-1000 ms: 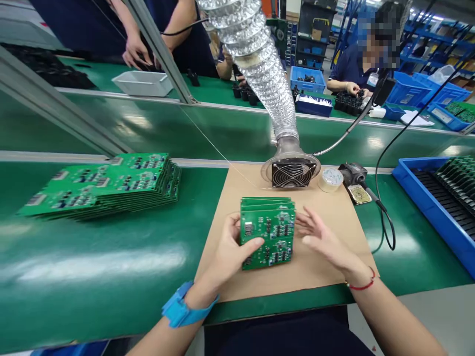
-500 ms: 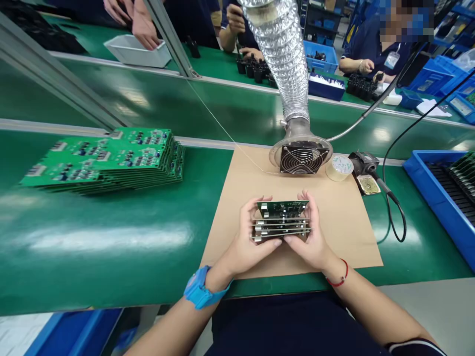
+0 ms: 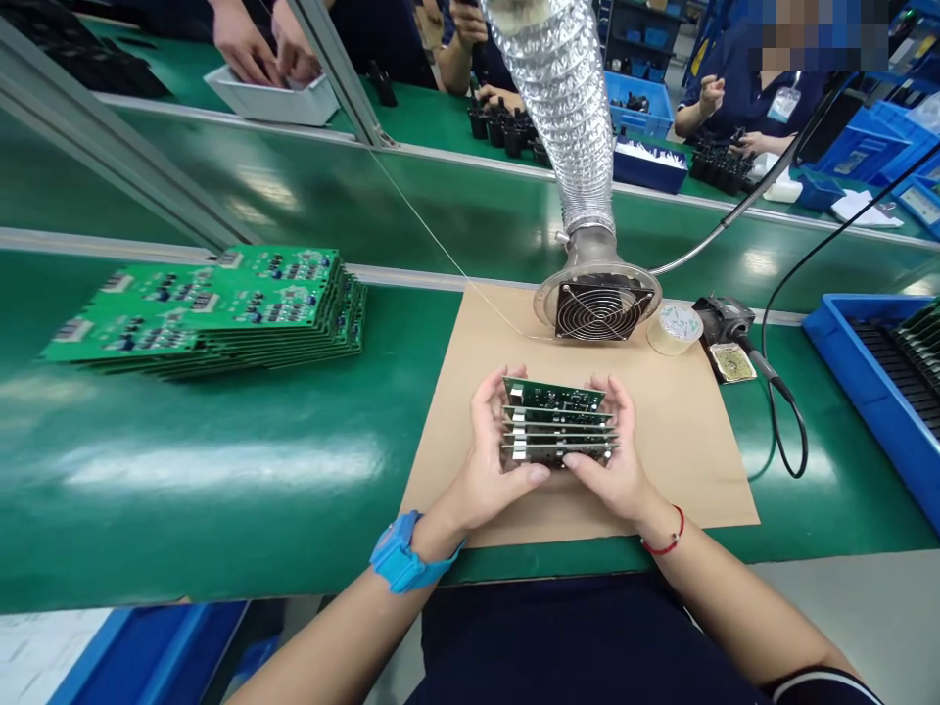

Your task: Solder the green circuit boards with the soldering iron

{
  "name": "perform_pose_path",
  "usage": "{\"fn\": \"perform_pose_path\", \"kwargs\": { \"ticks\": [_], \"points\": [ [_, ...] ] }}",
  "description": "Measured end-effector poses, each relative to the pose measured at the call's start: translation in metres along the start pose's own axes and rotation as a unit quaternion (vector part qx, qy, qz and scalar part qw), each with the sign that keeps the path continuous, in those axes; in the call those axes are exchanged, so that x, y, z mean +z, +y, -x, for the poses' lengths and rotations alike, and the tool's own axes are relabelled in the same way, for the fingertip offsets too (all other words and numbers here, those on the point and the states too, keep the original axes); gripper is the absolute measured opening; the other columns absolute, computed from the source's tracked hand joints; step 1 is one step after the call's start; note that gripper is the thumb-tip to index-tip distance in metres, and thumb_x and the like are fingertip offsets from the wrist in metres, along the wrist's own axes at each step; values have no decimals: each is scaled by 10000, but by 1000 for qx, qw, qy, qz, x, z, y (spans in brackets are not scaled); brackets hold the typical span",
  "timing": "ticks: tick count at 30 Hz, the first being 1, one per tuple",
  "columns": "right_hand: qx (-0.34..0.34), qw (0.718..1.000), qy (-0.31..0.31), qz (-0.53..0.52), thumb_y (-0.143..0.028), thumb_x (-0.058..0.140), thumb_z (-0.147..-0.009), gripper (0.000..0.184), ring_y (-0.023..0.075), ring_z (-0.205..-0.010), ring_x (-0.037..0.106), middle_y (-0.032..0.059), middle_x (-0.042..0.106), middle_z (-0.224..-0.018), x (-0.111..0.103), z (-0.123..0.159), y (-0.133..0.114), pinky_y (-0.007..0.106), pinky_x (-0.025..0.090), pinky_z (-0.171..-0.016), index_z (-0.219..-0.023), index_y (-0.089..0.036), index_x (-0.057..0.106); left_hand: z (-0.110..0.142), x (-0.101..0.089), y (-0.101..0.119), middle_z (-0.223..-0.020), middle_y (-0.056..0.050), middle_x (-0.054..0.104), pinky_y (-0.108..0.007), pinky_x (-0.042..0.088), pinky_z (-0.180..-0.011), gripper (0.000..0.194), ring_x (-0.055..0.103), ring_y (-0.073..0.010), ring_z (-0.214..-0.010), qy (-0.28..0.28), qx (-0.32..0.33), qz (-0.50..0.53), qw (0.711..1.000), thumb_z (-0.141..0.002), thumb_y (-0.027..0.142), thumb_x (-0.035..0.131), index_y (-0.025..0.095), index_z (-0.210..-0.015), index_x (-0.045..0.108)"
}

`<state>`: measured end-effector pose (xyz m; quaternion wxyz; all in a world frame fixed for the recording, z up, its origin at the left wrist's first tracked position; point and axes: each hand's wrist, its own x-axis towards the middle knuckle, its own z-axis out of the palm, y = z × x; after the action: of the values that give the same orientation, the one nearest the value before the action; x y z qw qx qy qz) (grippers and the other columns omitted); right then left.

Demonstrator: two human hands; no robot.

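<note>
Between my two hands I hold a small stack of circuit boards (image 3: 558, 421), several of them, edge towards me with gaps between. My left hand (image 3: 493, 441) wraps the left ends, its thumb along the near side. On the right ends, my right hand (image 3: 618, 446) is closed in the same way, thumb tip on the nearest board. The boards are held over a brown cardboard sheet (image 3: 470, 392) on the green bench. Beyond them stands a black fan (image 3: 603, 311) at the mouth of a silver duct (image 3: 562, 108). The far fingertips are partly hidden by the boards.
A tall pile of green circuit boards (image 3: 220, 304) lies at left. Right of the fan are a tape roll (image 3: 674, 327), a soldering iron stand (image 3: 727, 338) with a looping black cable, and a blue bin (image 3: 867, 392). Co-workers' hands (image 3: 257, 49) work across the partition.
The boards have tilted and risen slightly in my hands, their right ends now lower at the far edge. My grip stays on both ends. Co-workers' hands have shifted.
</note>
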<state>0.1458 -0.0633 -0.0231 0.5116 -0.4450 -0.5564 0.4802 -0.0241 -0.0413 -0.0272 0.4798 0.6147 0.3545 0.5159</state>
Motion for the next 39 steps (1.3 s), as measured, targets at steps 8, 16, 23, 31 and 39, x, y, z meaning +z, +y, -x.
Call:
{"fn": "perform_pose_path", "kwargs": {
  "ticks": [8,16,23,31,39],
  "points": [
    [6,999,-30,-15,-409,751,-754,868,273,-1354,465,132,447,-1441,0,2,-1,517,382,-1164,-1439,-293,231,2,0,6,-1275,-108,502,-392,532,-911,914,596,-257,-1097,6,-56,-15,998,-705,538,788,279,-1393,245],
    [24,999,-36,-4,-415,731,-774,537,185,-950,628,52,601,-1089,-3,0,-1,359,559,-869,-1203,-269,442,-1,-7,14,-978,-48,638,-381,562,-810,488,658,-230,-906,-45,-176,-20,983,-723,379,762,228,-1061,444],
    [33,999,-26,-35,-421,774,-751,415,175,-880,638,19,653,-964,-6,-4,-1,341,563,-828,-1051,-249,546,-9,-8,11,-1012,-74,688,-427,560,-884,379,668,-264,-973,-76,-201,-20,977,-726,359,730,201,-1019,549],
    [78,996,-41,-14,-434,744,-796,577,255,-1173,627,93,647,-1278,-7,12,-13,439,510,-1033,-1292,-264,503,7,-26,33,-1058,-66,713,-363,558,-839,575,673,-268,-964,10,-231,75,970,-600,359,821,178,-1107,617],
    [147,984,-60,78,-481,609,-891,489,251,-1071,677,134,628,-1279,-52,25,9,464,560,-928,-1324,-298,474,40,-177,55,-955,-32,745,-389,587,-810,730,700,-272,-904,278,-394,-3,876,-579,534,853,160,-1160,618]
  ]
}}
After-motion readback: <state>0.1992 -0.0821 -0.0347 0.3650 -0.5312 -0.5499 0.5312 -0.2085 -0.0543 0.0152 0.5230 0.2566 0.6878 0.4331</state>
